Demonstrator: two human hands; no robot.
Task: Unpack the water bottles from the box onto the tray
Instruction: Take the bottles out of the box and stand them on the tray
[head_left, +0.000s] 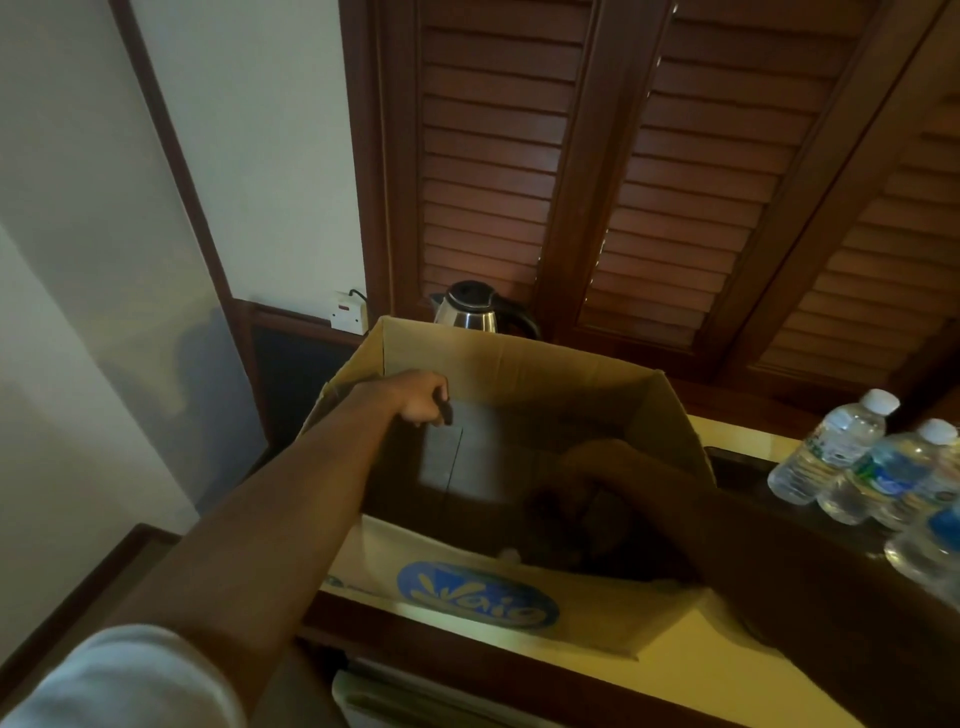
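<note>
Left hand (423, 397), fingers curled over the box (519, 364) left wall; right hand (576, 493) deep inside, finger state unreadable in shadow; 3 bottles (831, 447) upright right of box.

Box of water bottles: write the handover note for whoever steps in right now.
Left hand: closed over the left wall of the cardboard box, steadying it.
Right hand: reaching down inside the box, in deep shadow; whether its grip has closed on a bottle cannot be told.
Done: at least three water bottles already stand right of the box, on what looks like a dark tray.
Left: a white cap shows low in the box, so at least one bottle probably remains. Lift out what is left and set it with the others.
Behind the box: a kettle.
</note>
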